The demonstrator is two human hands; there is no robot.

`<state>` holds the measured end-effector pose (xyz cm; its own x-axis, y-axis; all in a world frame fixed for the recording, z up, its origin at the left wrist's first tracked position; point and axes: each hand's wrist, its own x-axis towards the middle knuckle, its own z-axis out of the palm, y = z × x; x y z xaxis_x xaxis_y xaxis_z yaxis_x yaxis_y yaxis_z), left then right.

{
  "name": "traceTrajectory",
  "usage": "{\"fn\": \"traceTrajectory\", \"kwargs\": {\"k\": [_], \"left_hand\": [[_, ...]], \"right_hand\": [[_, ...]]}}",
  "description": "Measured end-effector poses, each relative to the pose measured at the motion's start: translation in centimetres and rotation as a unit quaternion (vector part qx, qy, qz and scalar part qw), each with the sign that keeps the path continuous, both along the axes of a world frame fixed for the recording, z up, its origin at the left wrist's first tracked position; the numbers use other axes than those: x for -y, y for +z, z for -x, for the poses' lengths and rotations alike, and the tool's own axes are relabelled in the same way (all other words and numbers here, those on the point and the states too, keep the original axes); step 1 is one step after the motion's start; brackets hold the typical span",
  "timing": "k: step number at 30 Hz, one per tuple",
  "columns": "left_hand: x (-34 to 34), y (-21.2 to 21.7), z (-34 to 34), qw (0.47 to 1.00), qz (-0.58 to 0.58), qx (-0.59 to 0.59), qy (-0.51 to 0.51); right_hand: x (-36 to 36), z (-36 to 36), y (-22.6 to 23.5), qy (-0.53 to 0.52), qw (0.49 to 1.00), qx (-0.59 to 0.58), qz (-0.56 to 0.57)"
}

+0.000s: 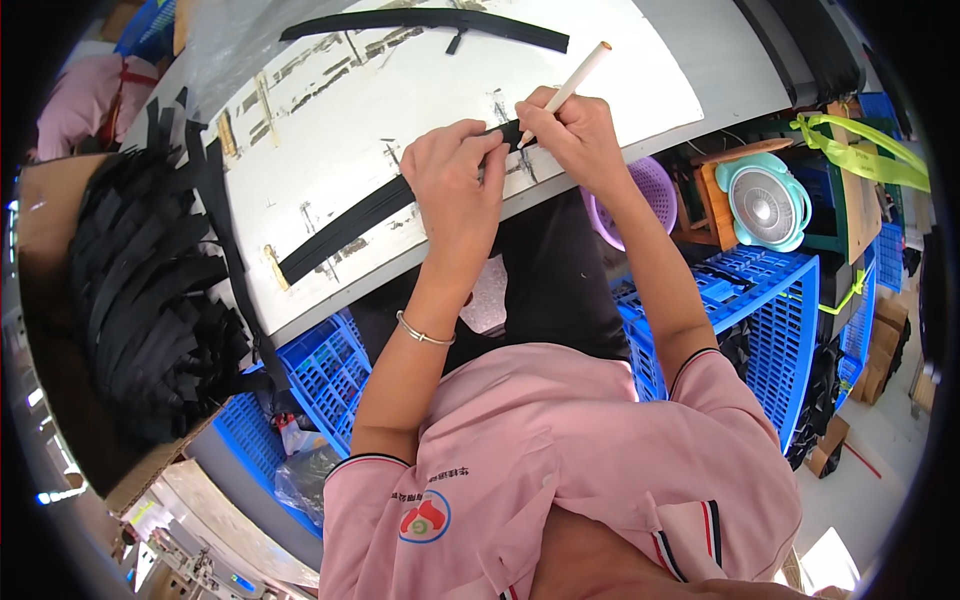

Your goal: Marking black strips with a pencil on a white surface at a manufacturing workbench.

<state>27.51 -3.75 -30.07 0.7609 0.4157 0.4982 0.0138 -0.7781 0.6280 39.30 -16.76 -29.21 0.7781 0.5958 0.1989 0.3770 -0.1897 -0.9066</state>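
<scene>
A black zipper (350, 222) lies slantwise along the near edge of the white board (640, 70), which bears dark smudged marks. My left hand (455, 180) holds the zipper down, fingers bent and thumb and fingertips pressed on it near its right end. My right hand (575, 135) is closed round a white pencil (583, 75), its tip touching down at the zipper's right end. A second black zipper (430, 17), with its slider hanging down, rests at the board's far edge.
At left, a cardboard box (50, 215) is heaped with black zippers (150, 300), some trailing onto the board. Blue plastic crates (780, 330) stand at both sides of my legs. A purple basket (655, 195) and a turquoise fan (765, 200) sit beyond my right forearm.
</scene>
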Motion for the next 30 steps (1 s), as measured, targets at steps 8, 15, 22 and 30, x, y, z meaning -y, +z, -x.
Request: {"fn": "traceTrajectory", "kwargs": {"k": [8,15,22,30], "left_hand": [[3.4,7.2,4.2,0.989,-0.010,0.053,-0.141],[6.6,18.1,12.4,0.820,0.160,0.315,-0.449],[-0.4,10.5,12.0,0.985,-0.014,0.165,-0.039],[-22.6,0.5,15.9,0.955,-0.176,-0.127,0.200]], "right_hand": [[0.5,-0.1,-0.2,-0.032,0.977,-0.161,-0.134],[-0.5,0.3,2.1,-0.053,0.998,-0.031,0.001],[-3.3,-0.7,-1.6,-0.001,0.963,0.258,0.082],[-9.5,-5.4,-3.4,-0.216,0.932,0.263,0.122]]}}
